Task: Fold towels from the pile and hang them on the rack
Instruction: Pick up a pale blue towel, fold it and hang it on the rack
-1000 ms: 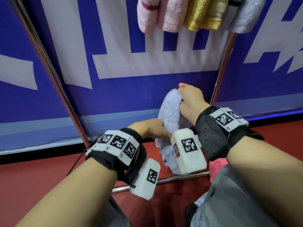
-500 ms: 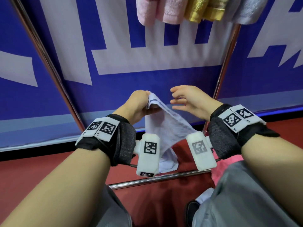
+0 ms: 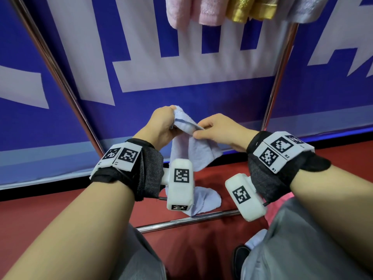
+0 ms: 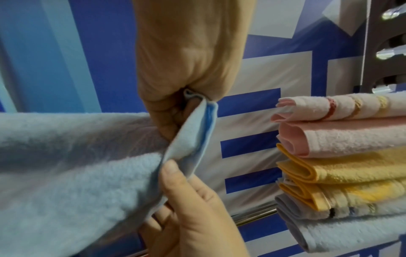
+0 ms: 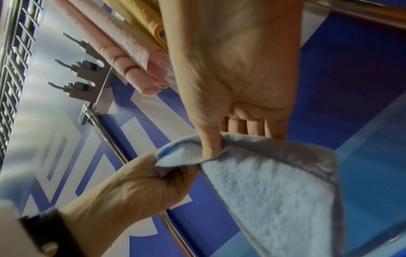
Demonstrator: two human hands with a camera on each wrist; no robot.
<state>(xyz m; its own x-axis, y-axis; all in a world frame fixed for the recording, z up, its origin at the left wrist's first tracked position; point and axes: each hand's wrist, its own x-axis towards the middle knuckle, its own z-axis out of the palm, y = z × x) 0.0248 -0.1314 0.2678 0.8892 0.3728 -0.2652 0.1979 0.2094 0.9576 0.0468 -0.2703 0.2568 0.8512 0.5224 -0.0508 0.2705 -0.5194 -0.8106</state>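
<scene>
Forearms reach forward side by side, wrists strapped with tagged bands. Left hand point(image 3: 161, 126) is fisted, fingers curled tight round one top corner of the light blue towel point(image 3: 189, 150). Right hand point(image 3: 220, 130) sits just beside it, thumb and forefinger pinching the towel's upper edge, the other fingers loosely bent. Between the hands the cloth is bunched; the rest hangs down toward the rack's lower rail point(image 3: 193, 219) above the red floor point(image 3: 50, 203). Overhead, folded pink towels point(image 3: 193, 11) and a yellow towel point(image 3: 250, 9) hang side by side before the blue-and-white banner point(image 3: 181, 57).
</scene>
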